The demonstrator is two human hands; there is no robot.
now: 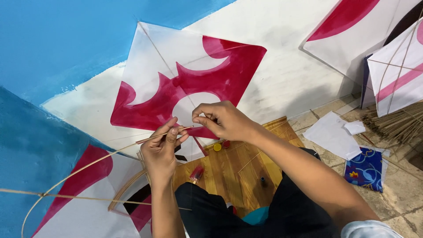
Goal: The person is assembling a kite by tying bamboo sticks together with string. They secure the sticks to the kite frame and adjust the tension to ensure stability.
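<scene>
Above the wooden board [246,163], left hand [161,150] and right hand [220,120] both pinch the thin bamboo stick [88,167] at its near end — bowed and crossed with a second stick but not yet papered — finished red-and-white kites [185,79] against the wall, nothing obstructing.

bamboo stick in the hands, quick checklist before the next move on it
1. Left hand grips the thin bamboo stick: ok.
2. Right hand pinches at the stick's tip: ok.
3. Stick bends in an even bow, no crack seen: ok.
4. Thread at the fingertips: cannot tell, too fine.
5. Wooden board under the hands holds small caps and a tube: not ok, cluttered.
6. Red and white kite leans on the wall, apart from the hands: ok.
</scene>
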